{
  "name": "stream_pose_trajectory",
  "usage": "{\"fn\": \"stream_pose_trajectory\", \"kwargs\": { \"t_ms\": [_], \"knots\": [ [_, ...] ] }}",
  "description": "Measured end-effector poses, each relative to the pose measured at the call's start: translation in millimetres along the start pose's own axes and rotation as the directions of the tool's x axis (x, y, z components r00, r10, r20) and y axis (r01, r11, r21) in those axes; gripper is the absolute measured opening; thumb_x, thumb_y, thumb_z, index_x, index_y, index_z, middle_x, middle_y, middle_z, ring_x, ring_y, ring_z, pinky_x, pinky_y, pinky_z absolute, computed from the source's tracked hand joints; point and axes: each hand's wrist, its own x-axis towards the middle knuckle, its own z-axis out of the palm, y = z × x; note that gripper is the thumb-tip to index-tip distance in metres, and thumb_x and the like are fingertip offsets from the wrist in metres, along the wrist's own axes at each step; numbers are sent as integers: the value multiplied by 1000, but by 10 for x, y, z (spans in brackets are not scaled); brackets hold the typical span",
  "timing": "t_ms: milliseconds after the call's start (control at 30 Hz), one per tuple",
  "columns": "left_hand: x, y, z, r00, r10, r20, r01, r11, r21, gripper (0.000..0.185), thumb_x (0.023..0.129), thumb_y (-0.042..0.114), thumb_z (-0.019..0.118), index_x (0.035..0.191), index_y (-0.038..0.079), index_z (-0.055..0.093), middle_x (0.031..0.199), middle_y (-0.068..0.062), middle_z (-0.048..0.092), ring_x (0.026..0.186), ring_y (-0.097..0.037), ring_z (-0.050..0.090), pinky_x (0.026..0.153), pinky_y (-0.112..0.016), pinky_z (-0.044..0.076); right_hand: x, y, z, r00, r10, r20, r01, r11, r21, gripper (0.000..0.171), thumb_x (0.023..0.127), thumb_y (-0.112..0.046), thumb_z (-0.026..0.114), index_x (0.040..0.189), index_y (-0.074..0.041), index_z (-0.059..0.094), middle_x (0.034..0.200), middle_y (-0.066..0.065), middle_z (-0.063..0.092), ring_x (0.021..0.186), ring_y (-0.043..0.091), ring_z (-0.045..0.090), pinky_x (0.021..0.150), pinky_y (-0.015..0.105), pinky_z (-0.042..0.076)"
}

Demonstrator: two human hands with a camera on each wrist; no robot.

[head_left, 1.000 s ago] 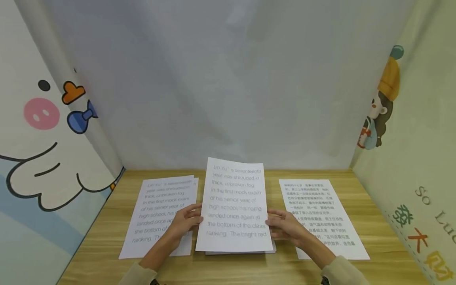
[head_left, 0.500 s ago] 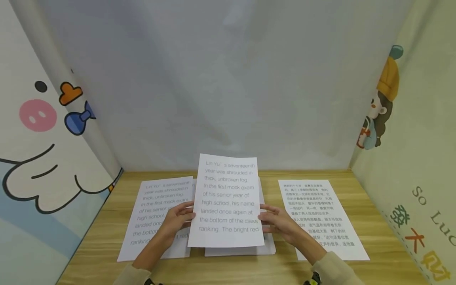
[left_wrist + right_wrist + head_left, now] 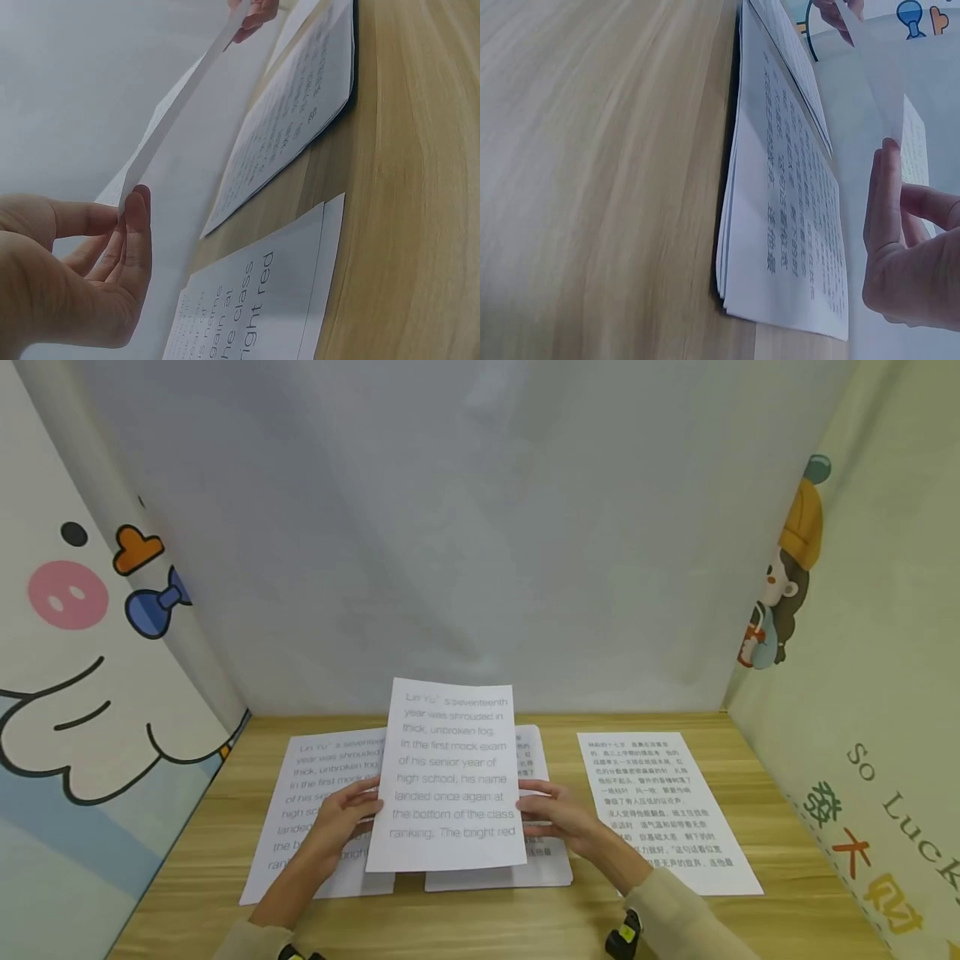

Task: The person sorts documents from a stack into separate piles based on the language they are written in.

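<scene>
Both hands hold a sheet of paper point(image 3: 450, 777) with large English print above the table, tilted with its top away. My left hand point(image 3: 341, 822) pinches its left edge between thumb and fingers; the left wrist view shows that pinch point(image 3: 97, 262) from the side. On the opposite edge my right hand point(image 3: 562, 814) pinches the sheet, fingers behind it. Below lies a middle stack of paper point(image 3: 498, 878), its top page in Chinese print, partly hidden by the held sheet. To the left, English-printed sheets point(image 3: 300, 785) lie partly under my left hand and forearm.
A page of Chinese print point(image 3: 667, 810) lies on the right of the wooden table point(image 3: 465, 931). A pale backdrop point(image 3: 465, 543) rises behind the table. Cartoon-printed panels stand at the left point(image 3: 45, 727) and right point(image 3: 885, 635).
Both hands have lifted the English sheet off the middle stack and carried it left, uncovering Chinese print beneath. It now overlaps the left sheets in the head view.
</scene>
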Motion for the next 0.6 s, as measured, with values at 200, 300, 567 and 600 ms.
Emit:
{"fn": "stream_pose_trajectory", "kwargs": {
  "t_ms": [200,300,567,600],
  "knots": [
    [-47,-25,-127,1000,2,-17,-3,1000,-28,54,100,12,62,151,4,46,132,-9,65,97,-4,65,84,-21,55,56,-34,142,1000,-4,30,3,999,34,59,99,-13,64,151,3,42,115,10,72,98,17,72,86,33,64],
    [-61,-42,-189,1000,0,-20,-1,999,-40,55,100,12,61,152,3,44,132,-8,64,96,-4,65,84,-20,55,93,-48,211,999,-4,32,3,999,42,57,98,-12,64,150,4,44,112,9,73,95,17,73,84,34,64],
    [-69,-109,-398,996,-39,-85,35,998,-44,56,100,15,62,152,5,45,113,8,69,93,-4,63,80,-19,54,231,-27,461,1000,5,22,-6,998,65,54,96,-11,67,145,2,51,108,8,74,92,17,73,85,36,64],
    [-75,-119,-423,995,-44,-91,41,998,-42,56,100,16,62,152,5,44,113,9,69,93,-4,63,79,-19,54,241,-25,496,1000,5,21,-6,998,64,54,95,-11,67,145,2,51,108,8,74,91,16,73,85,37,64]
  ]
}}
